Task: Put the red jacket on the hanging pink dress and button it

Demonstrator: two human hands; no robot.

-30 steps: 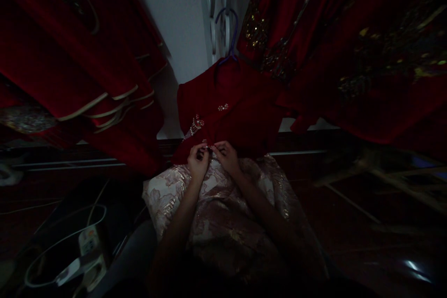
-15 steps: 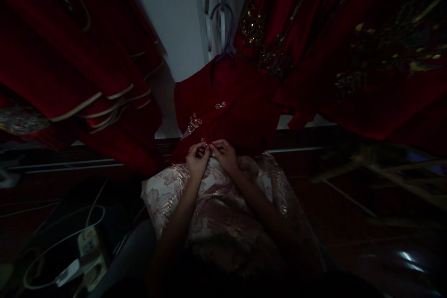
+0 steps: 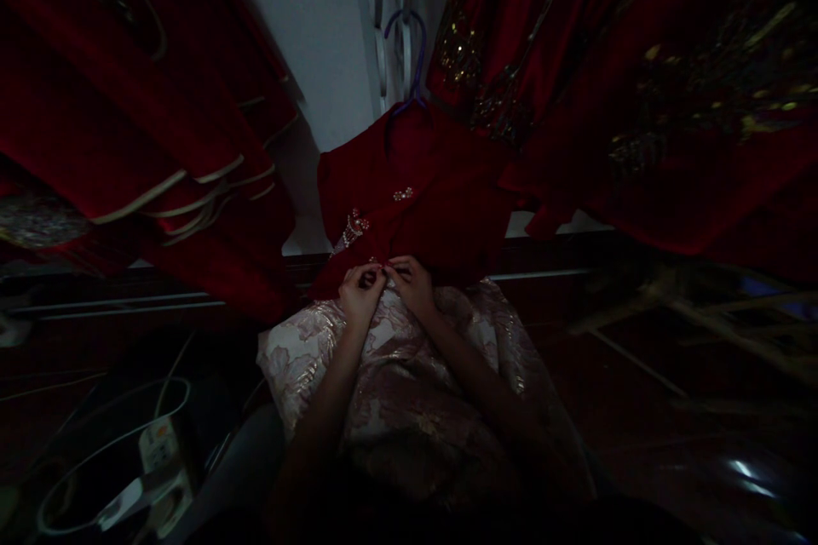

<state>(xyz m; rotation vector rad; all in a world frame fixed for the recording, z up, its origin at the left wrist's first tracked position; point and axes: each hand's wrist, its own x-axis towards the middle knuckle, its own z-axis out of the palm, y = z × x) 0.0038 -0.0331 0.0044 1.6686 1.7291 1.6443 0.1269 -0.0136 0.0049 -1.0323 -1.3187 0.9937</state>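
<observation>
A red garment (image 3: 447,213) hangs ahead of me on a purple hanger (image 3: 420,60). Pearl-like ornaments (image 3: 354,227) and a small clasp-shaped decoration (image 3: 402,194) sit on its front. At the garment's lower front, my left hand (image 3: 361,294) pinches with thumb and finger. My right hand (image 3: 412,285) pinches right beside it, the fingertips of both almost touching. Both pinches are on the red garment's front; any small part between the fingertips is too dark to make out. Under my forearms a pale, shiny floral cloth (image 3: 383,392) lies over my lap.
Red garments with pale edging (image 3: 159,128) hang at the left; red ones with gold sequins (image 3: 696,102) hang at the right. A power strip (image 3: 163,468) with a looped white cable lies at lower left. A wooden frame (image 3: 703,315) stands at right.
Both hands stay at the same spot on the red garment, still pinching, with only a tiny shift of the fingers. The view has moved very slightly.
</observation>
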